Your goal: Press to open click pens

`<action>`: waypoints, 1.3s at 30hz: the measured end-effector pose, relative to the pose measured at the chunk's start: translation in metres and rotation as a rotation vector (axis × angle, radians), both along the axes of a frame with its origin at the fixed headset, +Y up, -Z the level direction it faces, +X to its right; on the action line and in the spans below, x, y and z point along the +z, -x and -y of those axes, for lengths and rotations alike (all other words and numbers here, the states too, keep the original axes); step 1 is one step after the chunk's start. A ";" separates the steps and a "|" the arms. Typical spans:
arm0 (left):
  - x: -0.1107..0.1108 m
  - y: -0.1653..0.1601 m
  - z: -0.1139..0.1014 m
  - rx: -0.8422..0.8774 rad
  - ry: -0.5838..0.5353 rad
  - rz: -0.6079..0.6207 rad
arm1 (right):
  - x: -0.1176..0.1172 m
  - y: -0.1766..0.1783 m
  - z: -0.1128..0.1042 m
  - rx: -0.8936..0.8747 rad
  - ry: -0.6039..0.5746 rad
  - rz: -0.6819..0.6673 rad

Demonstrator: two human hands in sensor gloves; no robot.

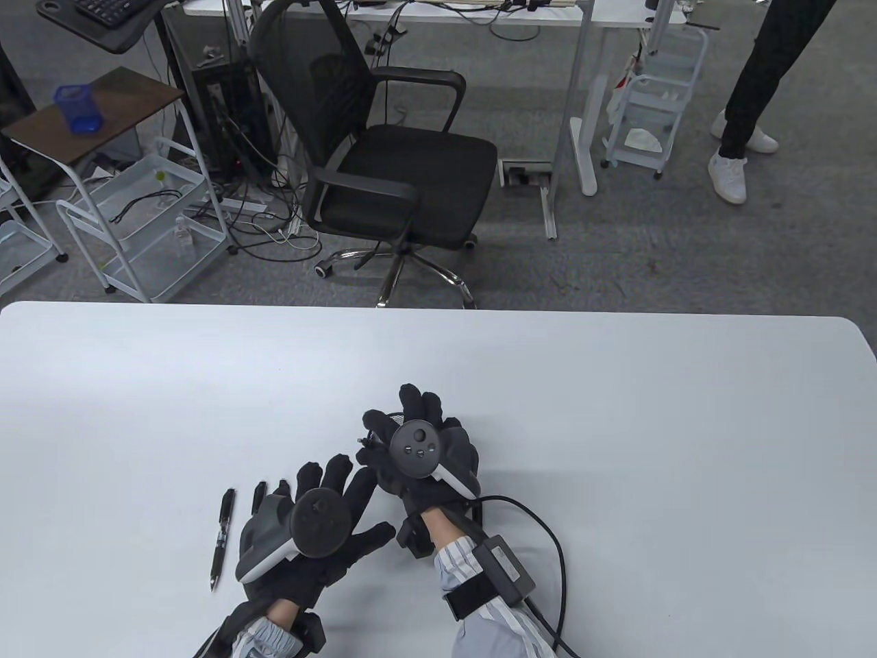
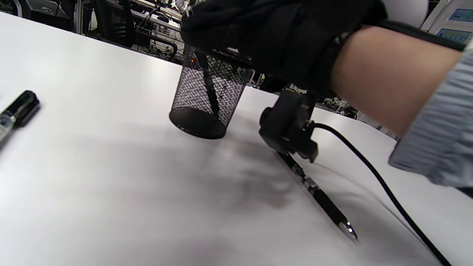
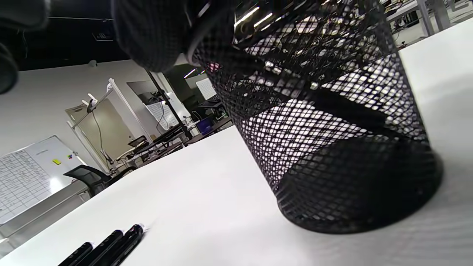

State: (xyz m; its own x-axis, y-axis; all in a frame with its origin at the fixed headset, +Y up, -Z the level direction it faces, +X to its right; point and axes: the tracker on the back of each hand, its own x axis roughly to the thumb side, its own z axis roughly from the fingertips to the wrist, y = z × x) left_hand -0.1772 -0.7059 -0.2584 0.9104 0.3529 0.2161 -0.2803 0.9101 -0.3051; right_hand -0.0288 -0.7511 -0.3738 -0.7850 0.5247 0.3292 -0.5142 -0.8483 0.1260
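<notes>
Near the worktop's (image 1: 616,384) front edge, the left hand (image 1: 312,528) rests with fingers spread wide beside black click pens (image 1: 222,539). Just beyond, the right hand (image 1: 421,456) reaches over a mesh pen cup (image 2: 207,98), apparently pinching a pen. The pens look light, stiff and smooth, best gripped mid-barrel, thumb on the button.

No legible text, brand or number is showing in any view. The whiteboard (image 3: 26,177) at nine o'clock in the right wrist view is carrying a written grid too small to read.
</notes>
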 end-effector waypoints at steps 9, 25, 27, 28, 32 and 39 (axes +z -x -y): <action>0.000 0.000 0.000 0.003 0.001 0.001 | 0.003 0.000 -0.001 -0.044 -0.050 0.025; 0.001 -0.001 0.000 0.002 -0.001 0.006 | 0.021 -0.056 -0.048 -0.433 -0.109 0.115; 0.001 -0.001 0.000 -0.001 -0.002 0.007 | 0.028 -0.069 -0.058 -0.508 -0.110 0.124; 0.001 -0.001 0.001 -0.001 -0.002 0.008 | 0.030 -0.073 -0.061 -0.528 -0.111 0.126; 0.001 -0.002 0.001 -0.005 0.001 0.012 | 0.048 -0.098 -0.074 -0.635 -0.134 0.142; 0.002 -0.005 0.002 -0.018 0.003 0.014 | 0.077 -0.134 -0.073 -0.842 -0.112 0.184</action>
State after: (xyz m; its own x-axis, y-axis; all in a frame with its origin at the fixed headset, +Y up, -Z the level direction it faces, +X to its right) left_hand -0.1726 -0.7083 -0.2563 0.9134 0.3373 0.2279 -0.2599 0.9141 -0.3111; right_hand 0.1048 -0.6783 -0.2967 -0.1958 0.9273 0.3191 -0.9805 -0.1787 -0.0824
